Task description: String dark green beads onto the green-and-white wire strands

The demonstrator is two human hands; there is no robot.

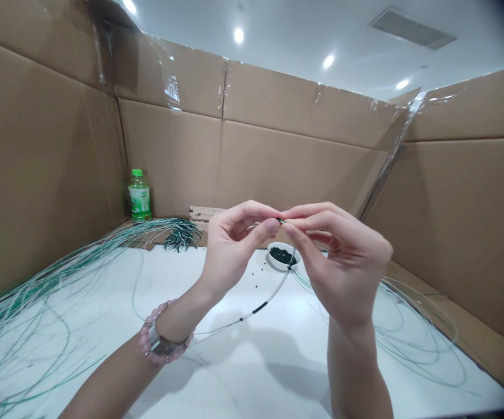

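On a white tabletop [103, 361] ringed by cardboard walls [169, 163], the left hand [230, 256] and right hand [343, 256] pinch a light, springy beaded line [269, 298] near its tip, best gripped close up, above a bowl of black beads [281, 256].

Bottle: you have a green-capped plastic bottle [139, 195] standing by the cardboard wall [169, 157] at the back left.
Bottle label: its green-and-white wrapper label [140, 205] carries print, but the lettering is too small and blurred for you to read.
Readable text: none that you can make out in this view.
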